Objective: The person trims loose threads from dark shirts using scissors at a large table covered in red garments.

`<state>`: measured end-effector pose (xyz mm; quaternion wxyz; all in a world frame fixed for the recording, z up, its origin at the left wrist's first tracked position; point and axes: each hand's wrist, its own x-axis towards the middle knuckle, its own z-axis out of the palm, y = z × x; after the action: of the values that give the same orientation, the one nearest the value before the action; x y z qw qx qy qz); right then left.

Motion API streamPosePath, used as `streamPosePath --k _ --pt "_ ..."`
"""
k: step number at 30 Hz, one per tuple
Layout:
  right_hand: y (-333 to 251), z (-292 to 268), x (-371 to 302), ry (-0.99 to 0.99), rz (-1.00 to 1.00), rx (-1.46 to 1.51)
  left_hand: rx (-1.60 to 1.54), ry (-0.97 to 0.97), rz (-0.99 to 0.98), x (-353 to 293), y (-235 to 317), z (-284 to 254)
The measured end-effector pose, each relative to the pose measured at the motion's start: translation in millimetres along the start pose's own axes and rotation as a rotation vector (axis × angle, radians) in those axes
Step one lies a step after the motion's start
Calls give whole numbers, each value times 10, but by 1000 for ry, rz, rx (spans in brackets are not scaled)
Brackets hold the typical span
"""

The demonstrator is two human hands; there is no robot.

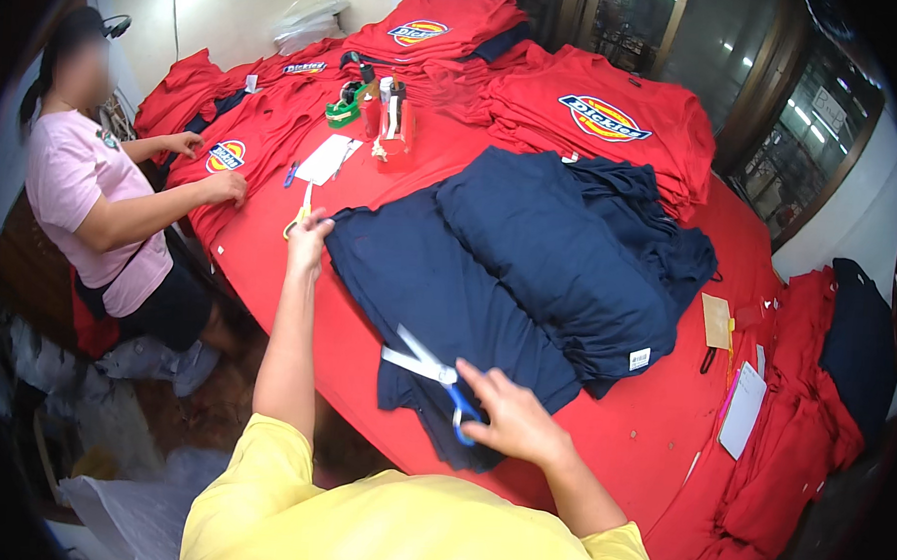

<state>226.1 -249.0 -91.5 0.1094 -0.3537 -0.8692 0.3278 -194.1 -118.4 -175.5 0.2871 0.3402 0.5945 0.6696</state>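
Note:
My right hand (522, 420) grips blue-handled scissors (446, 376) by the handles. Their blades stand apart above the near edge of a navy garment (439, 270) spread on the red-covered table. With my left arm stretched forward, my left hand (310, 242) is closed at the far left corner of that garment, apparently pinching its edge. Yellow-handled scissors (298, 216) lie right beside the left hand, partly hidden by it. On top of the spread garment, to the right, rests a thick folded navy stack (560, 255) with a small white label.
Piles of red shirts (616, 117) fill the table's far side. A green tape dispenser (346, 105), a clear red container (395, 128) and white paper (326, 160) stand or lie mid-table. At left, a person in pink (82, 184) handles a red shirt. A clipboard (743, 411) lies at right.

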Motion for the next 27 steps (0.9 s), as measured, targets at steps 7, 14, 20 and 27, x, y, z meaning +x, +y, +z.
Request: streamPosePath --k 7,14,20,27 --pt "241 488 -429 96 97 135 1184 -171 120 61 426 493" --pt "594 -942 -751 1033 231 424 -503 -632 93 -78 1721 1432" --pt "782 -853 -1216 1378 202 367 391 -892 325 -684 1163 1159" --pt "546 623 -869 768 378 852 940 -362 225 -1723 347 539"
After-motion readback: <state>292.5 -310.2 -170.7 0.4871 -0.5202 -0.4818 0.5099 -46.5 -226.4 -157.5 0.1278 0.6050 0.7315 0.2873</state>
